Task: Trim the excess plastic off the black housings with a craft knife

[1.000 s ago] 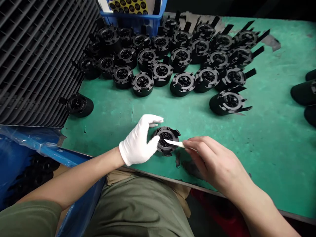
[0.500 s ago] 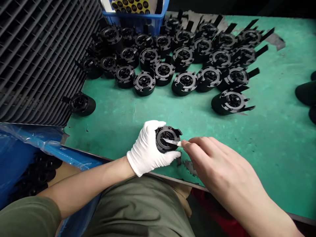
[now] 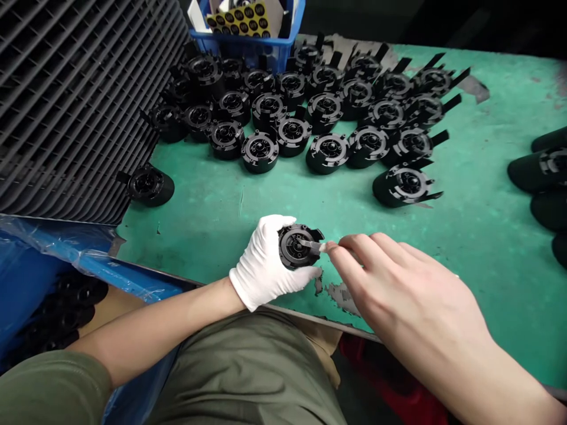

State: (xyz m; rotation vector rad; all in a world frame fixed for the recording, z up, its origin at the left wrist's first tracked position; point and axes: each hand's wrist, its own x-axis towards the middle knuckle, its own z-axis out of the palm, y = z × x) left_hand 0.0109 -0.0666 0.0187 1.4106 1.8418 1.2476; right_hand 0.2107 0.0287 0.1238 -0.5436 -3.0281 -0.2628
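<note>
green tabletop (image 3: pixel 487 254) spreads across my feed, black cylinders (image 3: pixel 325 109) crowding its far side. nearer, at right, sits my bare right hand (image 3: pixel 398 289); my gloved left hand (image 3: pixel 270 265) curls around a round black part (image 3: pixel 293 252) beneath the small blade (image 3: pixel 312 246) my right pinches.

A white glove (image 3: pixel 263 268) (wrist-length) covers the left hand (image 3: pixel 269 264); the sleeve (image 3: pixel 57 383) is olive-green.

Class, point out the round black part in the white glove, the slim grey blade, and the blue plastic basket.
Round black part (image 3: pixel 294 250): head view, on its upper face.
Slim grey blade (image 3: pixel 311 245): head view, mid-blade.
Blue plastic basket (image 3: pixel 248 47): head view, front wall.
</note>
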